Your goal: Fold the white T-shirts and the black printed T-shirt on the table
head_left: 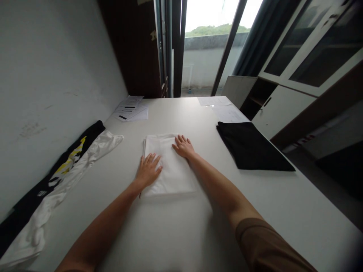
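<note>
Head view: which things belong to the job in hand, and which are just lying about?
In the job:
white folded cloth
left hand, flat on its left side
right hand, flat near its far right corner

Seemingly lying about, untouched:
black folded cloth, to the right
black garment and white garment, along the wall
left papers and right papers, toward the far end

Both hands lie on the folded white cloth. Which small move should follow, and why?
Perhaps draw the right hand gently toward the near edge of the white cloth, smoothing it: this hand lies flat at the far right corner, while the left hand rests at the left edge and could steady.
</note>
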A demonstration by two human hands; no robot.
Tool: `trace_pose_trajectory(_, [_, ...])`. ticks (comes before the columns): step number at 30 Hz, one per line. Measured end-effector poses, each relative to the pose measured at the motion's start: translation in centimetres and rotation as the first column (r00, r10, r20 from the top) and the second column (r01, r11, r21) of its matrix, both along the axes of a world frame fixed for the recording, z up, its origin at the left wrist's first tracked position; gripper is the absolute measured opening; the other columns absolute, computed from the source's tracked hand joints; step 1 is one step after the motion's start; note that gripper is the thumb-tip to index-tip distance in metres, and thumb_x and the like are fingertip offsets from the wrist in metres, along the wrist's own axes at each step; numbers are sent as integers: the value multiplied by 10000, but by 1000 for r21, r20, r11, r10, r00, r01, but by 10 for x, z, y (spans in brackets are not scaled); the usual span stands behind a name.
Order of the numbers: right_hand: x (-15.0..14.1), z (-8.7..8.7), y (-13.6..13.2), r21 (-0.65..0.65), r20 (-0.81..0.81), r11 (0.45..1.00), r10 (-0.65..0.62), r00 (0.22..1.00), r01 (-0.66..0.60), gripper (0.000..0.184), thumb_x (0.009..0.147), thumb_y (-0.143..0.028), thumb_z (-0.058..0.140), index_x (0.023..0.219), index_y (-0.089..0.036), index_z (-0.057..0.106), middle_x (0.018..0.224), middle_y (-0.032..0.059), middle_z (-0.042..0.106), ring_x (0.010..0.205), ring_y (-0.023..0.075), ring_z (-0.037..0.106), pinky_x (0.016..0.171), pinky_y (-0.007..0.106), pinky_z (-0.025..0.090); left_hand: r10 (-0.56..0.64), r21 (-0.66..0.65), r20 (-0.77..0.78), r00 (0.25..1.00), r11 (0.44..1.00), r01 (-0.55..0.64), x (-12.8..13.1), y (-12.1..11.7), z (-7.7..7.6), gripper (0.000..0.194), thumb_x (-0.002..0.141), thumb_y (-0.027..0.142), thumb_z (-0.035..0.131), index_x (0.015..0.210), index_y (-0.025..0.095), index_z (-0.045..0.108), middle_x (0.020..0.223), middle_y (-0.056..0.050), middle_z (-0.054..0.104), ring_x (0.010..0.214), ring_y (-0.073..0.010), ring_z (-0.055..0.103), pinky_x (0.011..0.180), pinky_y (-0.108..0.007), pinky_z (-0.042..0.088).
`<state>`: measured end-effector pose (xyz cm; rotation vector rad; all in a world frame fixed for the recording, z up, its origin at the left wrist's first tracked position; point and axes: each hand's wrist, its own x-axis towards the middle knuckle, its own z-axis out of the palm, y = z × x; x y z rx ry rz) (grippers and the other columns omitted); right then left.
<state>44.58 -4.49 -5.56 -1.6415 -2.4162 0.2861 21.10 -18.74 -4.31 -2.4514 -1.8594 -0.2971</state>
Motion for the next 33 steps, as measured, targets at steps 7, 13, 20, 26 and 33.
trace_pose_trajectory(7, [16, -1, -3, 64, -110, 996, -60, 992, 68, 617, 1078, -467, 309, 1624, -181, 316, 1706, 109, 202, 1584, 255, 158, 1268, 483, 182, -7, 27, -38, 999, 1000, 8, 13, 40, 0, 617, 1029, 412, 436, 1600, 184, 374, 1660, -146, 344, 1539, -320, 285, 1261, -561, 165])
trace_pose_trajectory(13, [17, 1, -5, 37, -79, 999, 29, 996, -26, 527, 1083, -377, 308, 1575, -224, 414, 1684, 73, 289, 1567, 233, 225, 1265, 479, 197, -46, -136, -11, 999, 990, 44, 41, 109, -3, 627, 1049, 444, 371, 1625, 200, 323, 1704, -112, 252, 1568, -287, 228, 1259, -507, 203])
trace_pose_trajectory(20, [21, -2, -4, 32, -49, 999, 29, 998, -28, 536, 1082, -397, 316, 1576, -214, 415, 1691, 76, 270, 1567, 256, 223, 1268, 475, 186, 82, -177, -39, 996, 980, -88, -3, 159, -9, 664, 1049, 545, 292, 1632, 226, 314, 1702, -110, 258, 1576, -305, 205, 1260, -551, 142])
trace_pose_trajectory(26, [21, 1, -5, 30, -54, 999, 21, 998, -20, 560, 1072, -455, 363, 1568, -201, 423, 1688, 91, 276, 1566, 267, 221, 1265, 482, 192, 171, -172, -48, 984, 969, -177, -68, 135, -6, 674, 1042, 500, 298, 1646, 203, 263, 1716, -130, 200, 1579, -327, 182, 1241, -575, 180])
trace_pose_trajectory(33, [3, 14, -17, 168, -79, 982, 103, 992, -89, 556, 1066, -441, 389, 1544, -169, 463, 1675, 113, 300, 1577, 260, 185, 1286, 501, 87, -79, -15, 295, 952, 996, 88, -105, 72, 4, 643, 940, 454, 495, 1500, 137, 502, 1559, -129, 497, 1450, -260, 417, 1229, -421, 290])
